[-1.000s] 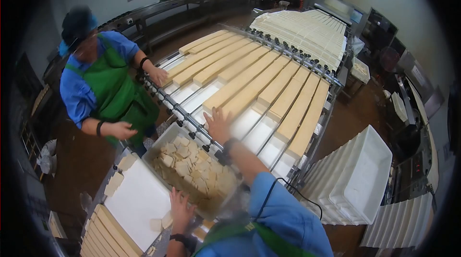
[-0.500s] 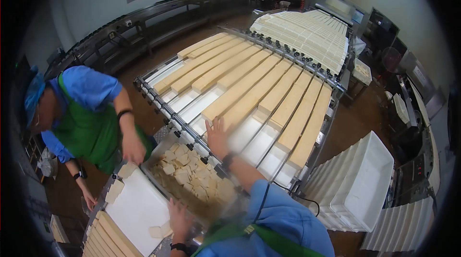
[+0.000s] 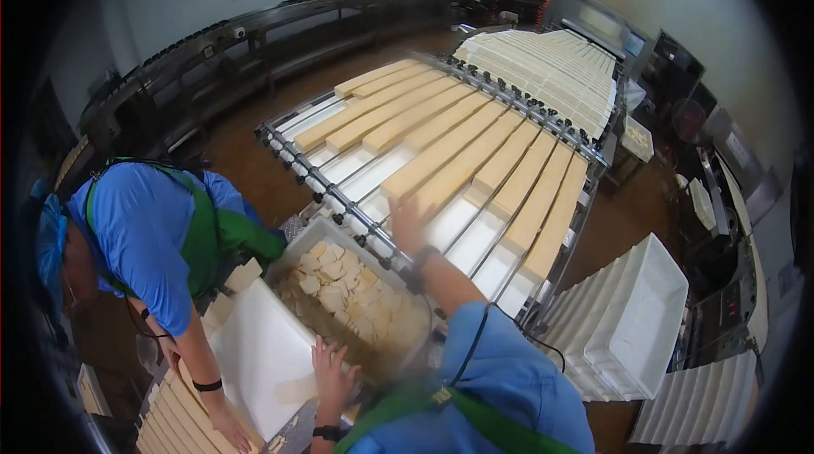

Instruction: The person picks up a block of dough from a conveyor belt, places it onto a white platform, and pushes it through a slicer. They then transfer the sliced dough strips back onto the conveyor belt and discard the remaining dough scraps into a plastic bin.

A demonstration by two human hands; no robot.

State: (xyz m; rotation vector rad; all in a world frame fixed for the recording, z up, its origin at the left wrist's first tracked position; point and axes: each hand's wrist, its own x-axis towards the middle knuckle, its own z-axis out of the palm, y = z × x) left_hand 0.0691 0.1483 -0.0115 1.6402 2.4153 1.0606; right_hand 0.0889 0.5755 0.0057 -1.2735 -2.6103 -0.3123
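Note:
My right hand point(image 3: 409, 223) reaches over the conveyor frame, slightly blurred, fingers apart, at the near end of a long pale strip point(image 3: 449, 153). Whether it grips the strip is unclear; it looks open. My left hand point(image 3: 334, 373), fingers spread, rests by the edge of a white board point(image 3: 259, 331), beside a thin pale piece point(image 3: 297, 388). Between my hands is a white bin point(image 3: 298, 242) holding several broken flat pieces point(image 3: 339, 280). More long strips lie side by side on the conveyor.
A co-worker point(image 3: 140, 225) in a green apron bends at the left, one hand point(image 3: 229, 424) on strips point(image 3: 182, 407) at lower left. Stacked white trays point(image 3: 623, 327) stand right. A second conveyor section point(image 3: 543, 72) lies beyond, with metal benches point(image 3: 288, 38) at the back.
The view has shifted a little. The co-worker has bent lower and moved a hand from the bin's corner down to the lower-left strips. My hands keep nearly the same places.

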